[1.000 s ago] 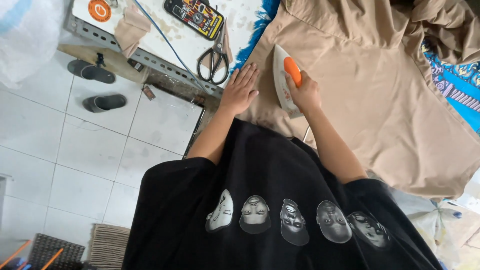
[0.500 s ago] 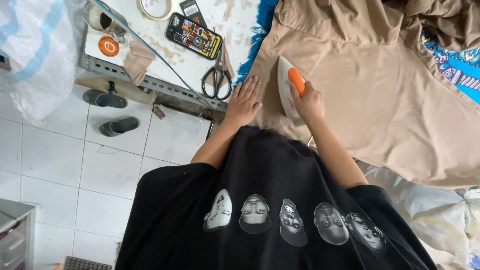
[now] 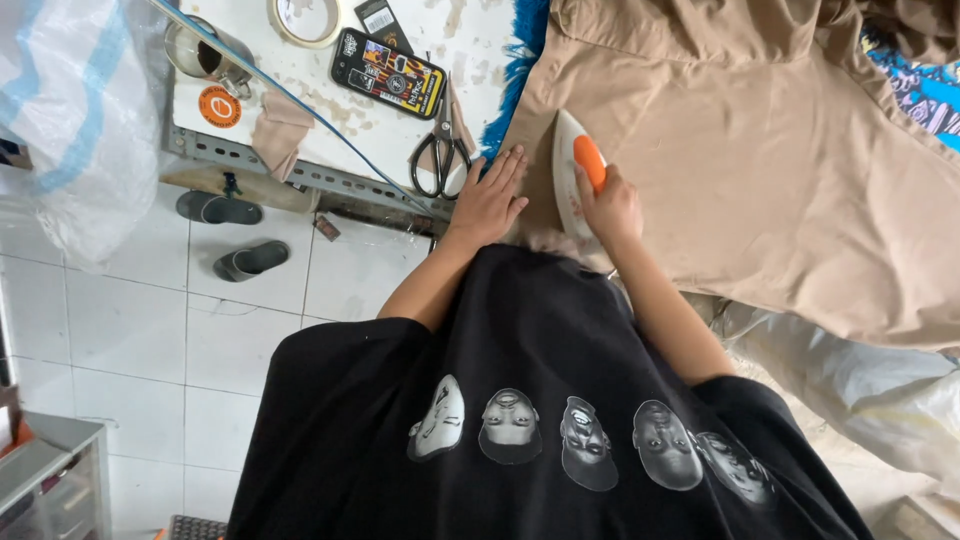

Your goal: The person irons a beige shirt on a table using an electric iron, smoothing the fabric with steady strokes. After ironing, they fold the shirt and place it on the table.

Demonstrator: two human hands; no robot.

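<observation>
We look down past our black printed T-shirt [image 3: 560, 400] to our two hands at work. Our right hand [image 3: 608, 205] has its fingers [image 3: 590, 198] clamped round the orange handle of a white electric iron [image 3: 570, 180], whose soleplate rests on the tan cotton garment [image 3: 760, 160] spread beyond them. Our left hand [image 3: 490, 200] lies flat, fingers [image 3: 508, 168] straight and slightly apart, pressing the garment's edge just beside the iron's left flank.

The risk, as we judge it, is closeness: a sideways slip of the iron would bring hot metal against the left fingers. Left resting too long in one spot, it could scorch the cloth.

Just left of the left fingers lie black-handled steel scissors [image 3: 442, 150] on the worn white bench [image 3: 330, 110], near enough to snag a hem. Farther off sit a dark phone-shaped slab [image 3: 388, 73], a roll of tape [image 3: 303, 18] and a thin blue cord [image 3: 290, 95] that could catch. Grey sandals [image 3: 250, 260] wait on the tiled floor [image 3: 150, 350].
</observation>
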